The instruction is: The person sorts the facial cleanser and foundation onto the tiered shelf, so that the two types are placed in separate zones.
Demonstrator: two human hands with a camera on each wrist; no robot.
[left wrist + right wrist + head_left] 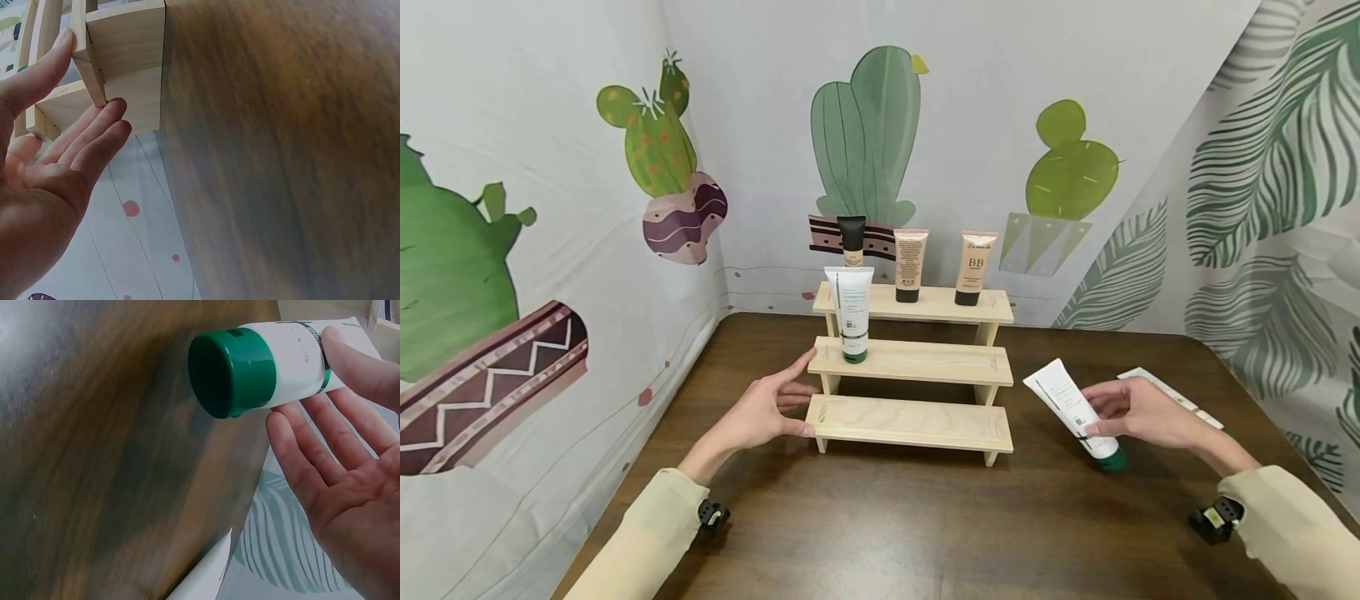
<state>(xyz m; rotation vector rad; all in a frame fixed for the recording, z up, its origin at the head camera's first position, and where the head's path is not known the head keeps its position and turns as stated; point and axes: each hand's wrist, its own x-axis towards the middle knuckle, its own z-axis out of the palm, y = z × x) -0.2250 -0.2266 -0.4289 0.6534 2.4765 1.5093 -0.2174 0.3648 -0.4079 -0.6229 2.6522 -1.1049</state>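
Note:
A three-tier wooden display stand [910, 418] is on the table. My left hand [758, 410] touches its left end, thumb at the lowest tier's corner and fingers nearly straight against the side. In the left wrist view, the fingertips [115, 109] reach a shelf board's end. To the right of the stand, my right hand [1138, 412] holds a white squeeze tube [1070, 408] between thumb and fingers, tilted, its green cap [231, 372] pointing down. A similar white tube [853, 312] stands cap-down on the middle tier's left end.
On the top tier stand a black-topped beige tube [852, 237] and two beige BB cream tubes, one in the middle [910, 262] and one at right [976, 267]. Another white tube [1172, 396] lies on the brown table [880, 525] behind my right hand. Printed cloth hangs around the table.

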